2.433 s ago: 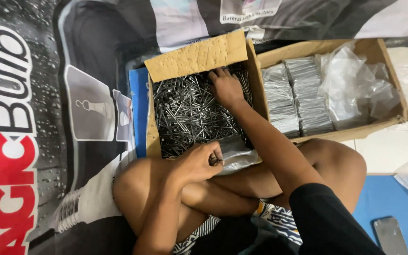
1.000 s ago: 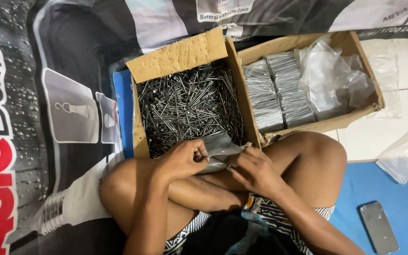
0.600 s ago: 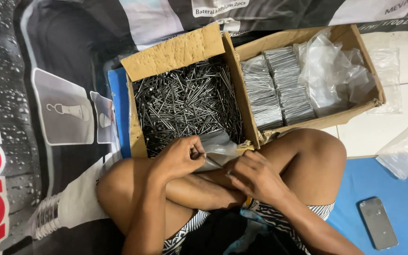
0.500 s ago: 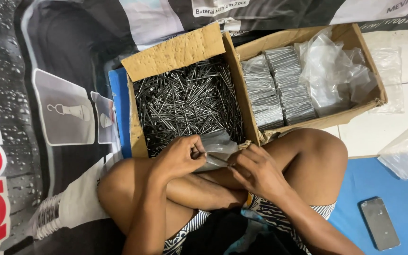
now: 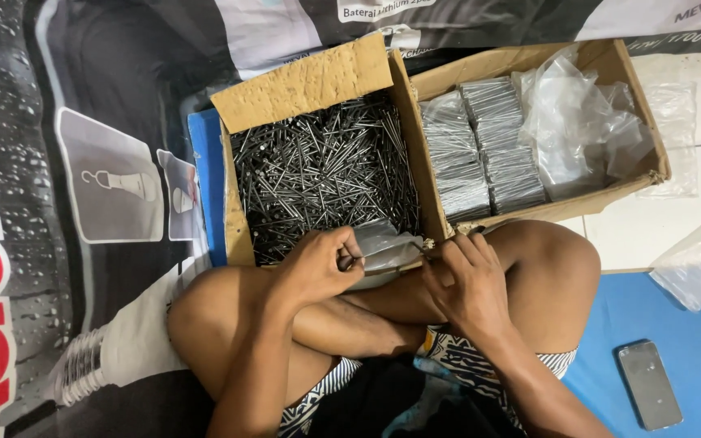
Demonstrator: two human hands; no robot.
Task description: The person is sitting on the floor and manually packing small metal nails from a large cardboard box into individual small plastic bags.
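small plastic bag (image 5: 383, 246): clear, crumpled, at near edge of cardboard box (image 5: 238, 227) of loose nails (image 5: 322, 174) | left hand (image 5: 318, 266): pinching bag's left edge | right hand (image 5: 468, 280): gripping its right edge

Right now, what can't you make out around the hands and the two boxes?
Head view only:
- Contents of the small clear bag: hidden by glare and the left hand.
- Right hand fingertips: curled under, grip unclear.
- Bottom of the nail box: buried under loose nails.
- Far corner of the second box: covered by crumpled plastic.
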